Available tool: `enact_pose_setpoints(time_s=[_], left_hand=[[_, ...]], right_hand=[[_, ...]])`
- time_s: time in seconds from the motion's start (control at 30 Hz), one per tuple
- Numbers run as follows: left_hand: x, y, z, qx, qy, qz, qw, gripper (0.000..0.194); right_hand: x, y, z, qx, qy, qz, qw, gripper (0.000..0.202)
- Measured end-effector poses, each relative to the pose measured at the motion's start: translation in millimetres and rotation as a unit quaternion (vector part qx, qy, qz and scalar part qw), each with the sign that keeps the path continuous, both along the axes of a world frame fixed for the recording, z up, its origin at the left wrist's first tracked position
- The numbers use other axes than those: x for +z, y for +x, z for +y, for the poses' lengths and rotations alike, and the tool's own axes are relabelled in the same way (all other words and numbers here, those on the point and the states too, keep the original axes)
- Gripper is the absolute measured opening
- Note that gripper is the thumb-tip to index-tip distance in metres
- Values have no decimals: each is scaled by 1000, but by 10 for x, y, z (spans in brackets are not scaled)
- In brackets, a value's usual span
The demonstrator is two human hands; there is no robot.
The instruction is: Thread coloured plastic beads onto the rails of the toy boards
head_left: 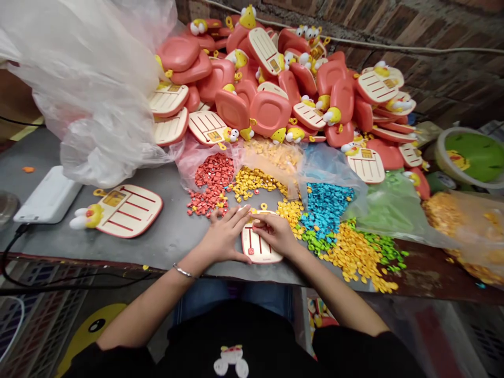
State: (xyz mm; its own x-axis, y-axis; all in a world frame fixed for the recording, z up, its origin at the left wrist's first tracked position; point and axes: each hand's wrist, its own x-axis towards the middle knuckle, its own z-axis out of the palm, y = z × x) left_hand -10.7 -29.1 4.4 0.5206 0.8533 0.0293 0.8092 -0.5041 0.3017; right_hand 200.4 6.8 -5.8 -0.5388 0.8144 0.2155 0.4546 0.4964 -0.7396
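Left of the frame, spare board: a cream-faced, red-rimmed plastic board with a yellow duck-like head (128,212) lies flat on the grey table (177,231); boards of this sort look light and stiff, smooth on the face, probably best taken by the rounded rim.
Red heap: small glossy red plastic pieces (214,173) spill from a clear bag; likely hard, nearly weightless and slippery, suited to a fingertip pinch.
Left hand: the left hand (226,231) is spread, fingers over the upper end of the board at centre, thumb at its lower-left edge.
Working board: the cream slotted board with a red rim (266,252) lies flat at lower centre, one small red square piece (251,251) near its lower-left corner.
Right hand: the right hand (281,231) has its fingertips gathered over the board; whether they close on a piece I cannot tell.
Blue heap: small blue plastic pieces (325,207) lie right of centre.
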Motion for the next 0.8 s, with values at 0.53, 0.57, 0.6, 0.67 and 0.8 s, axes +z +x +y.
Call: enact_pose_setpoints(time_s=[0.53, 0.57, 0.6, 0.67, 0.8], left_hand=[[-2, -22, 3, -9, 10, -10, 1000, 118], [3, -22, 1, -8, 10, -10, 1000, 118], [6, -22, 0, -8, 11, -11, 1000, 118], [8, -21, -4, -8, 15, -14, 1000, 118], [-1, -14, -6, -10, 18, -18, 1000, 115]], right_hand=[[186, -91, 729, -72, 42, -43, 996, 13], [168, -149, 853, -54, 56, -92, 993, 9], [150, -201, 954, -34, 63, -138, 988, 7], [135, -259, 1061, -6, 64, -184, 981, 12], [217, -94, 898, -2, 41, -66, 997, 19]])
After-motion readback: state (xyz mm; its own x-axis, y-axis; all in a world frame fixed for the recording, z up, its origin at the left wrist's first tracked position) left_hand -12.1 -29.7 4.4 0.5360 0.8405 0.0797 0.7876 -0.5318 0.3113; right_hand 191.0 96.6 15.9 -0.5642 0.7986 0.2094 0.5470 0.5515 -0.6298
